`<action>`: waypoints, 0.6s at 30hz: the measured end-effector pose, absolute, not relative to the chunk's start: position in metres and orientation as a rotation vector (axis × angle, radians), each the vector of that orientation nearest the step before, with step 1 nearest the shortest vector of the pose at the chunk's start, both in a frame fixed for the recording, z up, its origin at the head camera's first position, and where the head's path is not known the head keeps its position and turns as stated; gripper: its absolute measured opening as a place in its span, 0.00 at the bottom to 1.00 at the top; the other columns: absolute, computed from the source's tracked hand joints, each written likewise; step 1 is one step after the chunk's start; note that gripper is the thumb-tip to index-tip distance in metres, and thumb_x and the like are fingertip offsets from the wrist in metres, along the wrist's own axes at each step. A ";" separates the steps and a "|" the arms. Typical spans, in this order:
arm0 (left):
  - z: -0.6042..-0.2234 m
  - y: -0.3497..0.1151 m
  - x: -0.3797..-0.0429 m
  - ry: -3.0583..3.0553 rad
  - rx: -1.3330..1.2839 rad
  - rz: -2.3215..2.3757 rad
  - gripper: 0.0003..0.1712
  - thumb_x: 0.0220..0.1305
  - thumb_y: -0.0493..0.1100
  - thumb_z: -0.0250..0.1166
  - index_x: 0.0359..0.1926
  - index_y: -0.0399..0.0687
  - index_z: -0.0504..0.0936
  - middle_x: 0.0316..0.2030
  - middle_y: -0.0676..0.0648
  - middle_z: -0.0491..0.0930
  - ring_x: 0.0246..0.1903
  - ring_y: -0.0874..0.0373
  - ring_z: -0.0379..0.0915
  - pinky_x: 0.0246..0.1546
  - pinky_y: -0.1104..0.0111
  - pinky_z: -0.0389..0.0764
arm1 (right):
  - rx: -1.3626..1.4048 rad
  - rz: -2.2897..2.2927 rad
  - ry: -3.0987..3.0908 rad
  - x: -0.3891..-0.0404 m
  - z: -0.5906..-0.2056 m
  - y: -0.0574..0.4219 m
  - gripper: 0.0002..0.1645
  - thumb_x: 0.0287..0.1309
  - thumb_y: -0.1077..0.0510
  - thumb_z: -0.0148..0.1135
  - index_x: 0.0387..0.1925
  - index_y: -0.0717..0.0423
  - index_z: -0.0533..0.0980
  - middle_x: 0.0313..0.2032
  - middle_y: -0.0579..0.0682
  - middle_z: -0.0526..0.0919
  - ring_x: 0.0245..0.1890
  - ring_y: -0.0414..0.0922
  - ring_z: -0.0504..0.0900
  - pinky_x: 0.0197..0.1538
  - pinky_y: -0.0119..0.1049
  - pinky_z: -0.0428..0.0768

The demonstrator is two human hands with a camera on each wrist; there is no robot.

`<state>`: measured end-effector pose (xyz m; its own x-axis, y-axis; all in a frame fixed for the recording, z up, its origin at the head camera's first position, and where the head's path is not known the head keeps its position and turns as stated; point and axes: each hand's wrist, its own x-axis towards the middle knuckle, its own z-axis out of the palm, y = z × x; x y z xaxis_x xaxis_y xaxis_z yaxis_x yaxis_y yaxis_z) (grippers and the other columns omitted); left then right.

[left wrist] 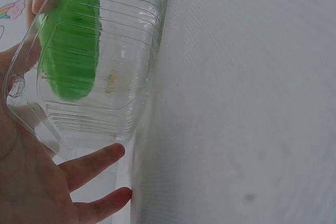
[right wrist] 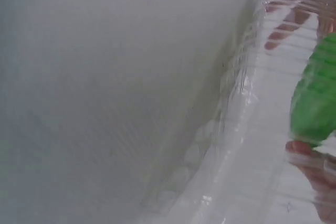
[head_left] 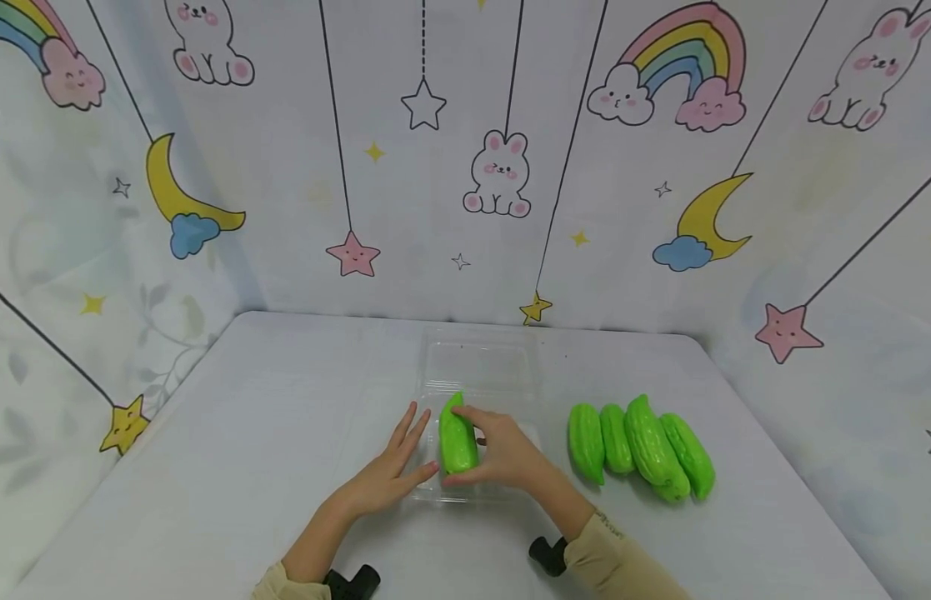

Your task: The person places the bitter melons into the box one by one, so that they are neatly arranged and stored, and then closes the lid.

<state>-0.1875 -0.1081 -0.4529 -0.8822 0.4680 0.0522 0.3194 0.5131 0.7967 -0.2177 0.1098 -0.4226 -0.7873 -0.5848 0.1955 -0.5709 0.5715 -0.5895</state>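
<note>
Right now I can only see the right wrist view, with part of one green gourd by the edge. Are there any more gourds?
Observer: Yes! At least four more gourds lie to the right of the box.
Operator: Cool! Does the box have a lid?
Observer: Yes, a clear lid lies open on the far side, toward the wall.
Operator: My gourd gets cut off. Where's its pointy end?
Observer: Just past the fingertips of the right hand, pointing toward the wall.
</note>
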 end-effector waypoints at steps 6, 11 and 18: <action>-0.452 -0.108 -0.187 2.578 0.691 1.310 0.43 0.66 0.57 0.52 0.72 0.59 0.35 0.70 0.50 0.24 0.67 0.39 0.36 0.54 0.38 0.56 | -0.998 -0.996 2.794 -0.216 -0.426 0.103 0.58 0.30 0.35 0.74 0.61 0.60 0.65 0.56 0.52 0.73 0.51 0.46 0.75 0.42 0.36 0.79; -0.453 -0.108 -0.188 2.566 0.685 1.320 0.43 0.66 0.57 0.52 0.71 0.62 0.35 0.70 0.52 0.23 0.67 0.39 0.36 0.54 0.38 0.56 | -0.941 -0.976 2.792 -0.215 -0.428 0.097 0.56 0.31 0.36 0.74 0.61 0.59 0.65 0.55 0.52 0.74 0.50 0.46 0.75 0.43 0.36 0.79; -0.453 -0.109 -0.187 2.569 0.692 1.320 0.43 0.66 0.57 0.51 0.72 0.59 0.36 0.70 0.51 0.23 0.67 0.38 0.35 0.54 0.37 0.56 | -0.923 -0.938 2.808 -0.216 -0.433 0.092 0.58 0.31 0.31 0.71 0.61 0.58 0.65 0.53 0.51 0.75 0.48 0.44 0.76 0.42 0.34 0.78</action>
